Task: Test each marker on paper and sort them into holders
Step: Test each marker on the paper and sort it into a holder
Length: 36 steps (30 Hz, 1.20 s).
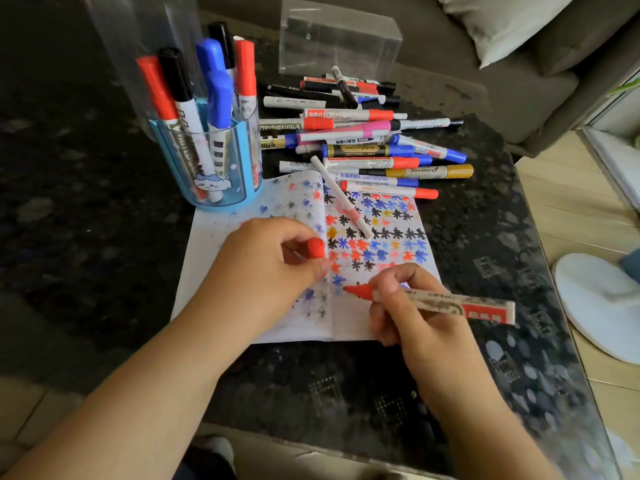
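Right hand (408, 306) gripped around an uncapped red marker (450, 304), tip touching the open notebook (221, 244) low on its right page, among coloured star marks. Left hand (277, 268) pinching the red cap (316, 248) while pressing the left page flat. Blue holder (221, 168) of upright markers behind; untested pile (363, 140) on the dark worktop (104, 202). Best done with one short stroke on bare paper, page pinned down, cap kept ready.

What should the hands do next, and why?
Probably draw a red test mark: the right hand holds the uncapped red marker with its tip at the paper, while the left hand pinches the cap.
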{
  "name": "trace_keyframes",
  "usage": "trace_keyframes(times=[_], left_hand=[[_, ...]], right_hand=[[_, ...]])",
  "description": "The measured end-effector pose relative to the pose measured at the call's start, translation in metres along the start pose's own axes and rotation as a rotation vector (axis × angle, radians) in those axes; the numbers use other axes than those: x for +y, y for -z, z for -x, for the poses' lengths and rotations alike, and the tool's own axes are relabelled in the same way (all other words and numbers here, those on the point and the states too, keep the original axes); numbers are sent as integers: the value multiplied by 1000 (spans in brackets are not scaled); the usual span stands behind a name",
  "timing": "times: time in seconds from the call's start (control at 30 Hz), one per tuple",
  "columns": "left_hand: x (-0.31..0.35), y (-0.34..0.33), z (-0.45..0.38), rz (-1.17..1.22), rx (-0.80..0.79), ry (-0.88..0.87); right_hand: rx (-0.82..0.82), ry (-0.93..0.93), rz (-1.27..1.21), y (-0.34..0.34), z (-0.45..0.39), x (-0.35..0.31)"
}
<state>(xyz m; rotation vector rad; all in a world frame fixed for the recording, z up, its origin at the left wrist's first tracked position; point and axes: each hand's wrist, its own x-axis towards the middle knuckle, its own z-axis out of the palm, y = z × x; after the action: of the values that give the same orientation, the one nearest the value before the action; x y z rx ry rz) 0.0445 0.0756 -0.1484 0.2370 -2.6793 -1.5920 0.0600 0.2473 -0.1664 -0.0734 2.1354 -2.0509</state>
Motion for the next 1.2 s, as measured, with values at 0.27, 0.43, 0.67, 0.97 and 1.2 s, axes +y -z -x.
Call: trace_keyframes(times=[0.27, 0.43, 0.67, 0.97, 1.2], left_hand=[[-1, -1, 0, -30, -8, 3], [-1, -1, 0, -47, -26, -2], [-2, -1, 0, -48, -38, -8], [-1, -1, 1, -71, -33, -5], [-1, -1, 0, -55, 4, 16]], right_hand=[[102, 182, 324, -9, 3, 7], [67, 190, 391, -11, 3, 9], [74, 191, 392, -6, 3, 9], [27, 167, 404, -8, 3, 8], [35, 162, 402, -8, 2, 6]])
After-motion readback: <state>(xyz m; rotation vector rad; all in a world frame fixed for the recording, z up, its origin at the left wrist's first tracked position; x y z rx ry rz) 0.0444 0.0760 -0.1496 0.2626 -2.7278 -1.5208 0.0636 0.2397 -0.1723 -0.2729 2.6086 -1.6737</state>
